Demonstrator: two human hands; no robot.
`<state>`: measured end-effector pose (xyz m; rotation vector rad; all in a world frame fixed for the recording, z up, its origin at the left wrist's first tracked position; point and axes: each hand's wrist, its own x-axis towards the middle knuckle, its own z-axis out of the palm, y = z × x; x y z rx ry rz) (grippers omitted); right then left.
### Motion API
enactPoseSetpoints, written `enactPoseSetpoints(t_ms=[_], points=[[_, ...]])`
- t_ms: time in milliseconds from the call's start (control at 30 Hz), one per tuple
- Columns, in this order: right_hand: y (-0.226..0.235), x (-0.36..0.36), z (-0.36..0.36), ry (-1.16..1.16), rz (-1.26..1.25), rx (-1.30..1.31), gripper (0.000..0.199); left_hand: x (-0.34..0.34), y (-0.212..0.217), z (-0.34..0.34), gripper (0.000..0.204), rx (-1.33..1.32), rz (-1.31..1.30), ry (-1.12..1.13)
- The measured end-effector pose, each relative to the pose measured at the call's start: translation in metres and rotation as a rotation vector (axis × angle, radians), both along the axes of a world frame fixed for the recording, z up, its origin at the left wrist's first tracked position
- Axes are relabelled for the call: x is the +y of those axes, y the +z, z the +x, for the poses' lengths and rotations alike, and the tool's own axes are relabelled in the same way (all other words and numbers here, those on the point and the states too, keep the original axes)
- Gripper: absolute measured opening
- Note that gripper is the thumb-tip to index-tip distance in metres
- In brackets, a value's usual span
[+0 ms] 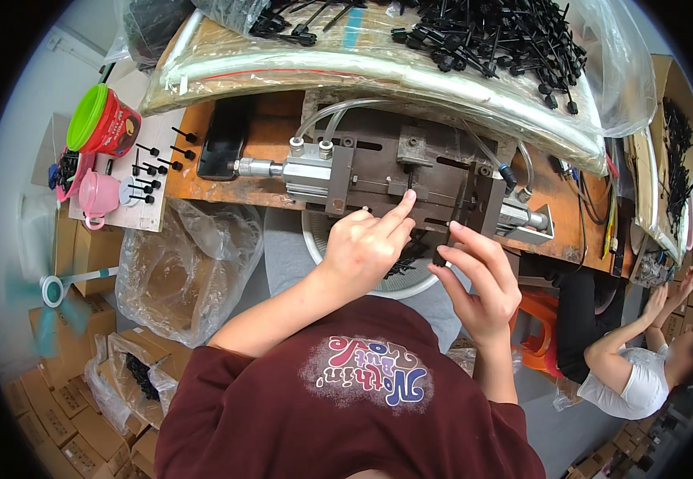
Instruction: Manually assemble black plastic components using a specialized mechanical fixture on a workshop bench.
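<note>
A dark metal clamping fixture (378, 180) sits on the bench in front of me, with a silver air cylinder (310, 177) on its left side. My left hand (366, 247) reaches in with its index finger stretched out. That fingertip touches a small black part (410, 180) at the fixture's middle block (413, 145). The other left fingers bend underneath, partly hidden. My right hand (482, 283) pinches a thin black stem with a knobbed end (440, 257) between thumb and fingers, just off the fixture's front right edge.
Behind the fixture, a plastic-lined tray (306, 76) bears a heap of black stems (498, 40). Several more stand on a white board (135, 209) at left, near a phone (222, 140) and red tub (115, 120). Below is a white basket (414, 285). A co-worker (626, 367) sits at right.
</note>
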<state>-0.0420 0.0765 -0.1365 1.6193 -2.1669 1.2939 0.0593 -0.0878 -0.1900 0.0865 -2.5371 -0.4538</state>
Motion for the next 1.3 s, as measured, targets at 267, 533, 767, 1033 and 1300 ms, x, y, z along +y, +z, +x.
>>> enactPoseSetpoints(t_ms=[267, 533, 767, 1033, 1300], points=[[-0.007, -0.005, 0.006, 0.034, -0.024, 0.044, 0.026, -0.002, 0.0, 0.001, 0.024, 0.006, 0.01, -0.009], [-0.019, -0.004, 0.008, -0.008, -0.099, -0.096, 0.03, -0.007, 0.018, 0.023, 0.023, -0.057, 0.285, -0.18], [-0.023, -0.01, 0.018, 0.093, -0.168, -0.189, 0.033, -0.001, 0.042, 0.027, 0.027, -0.165, 1.745, -0.233], [-0.016, -0.016, 0.018, 0.116, -0.281, -0.902, 0.026, 0.0, 0.058, 0.038, 0.019, -0.166, 1.546, -0.165], [0.004, -0.032, 0.01, 0.182, -0.164, -1.281, 0.019, 0.002, 0.061, 0.041, 0.019, -0.197, 1.469, -0.151]])
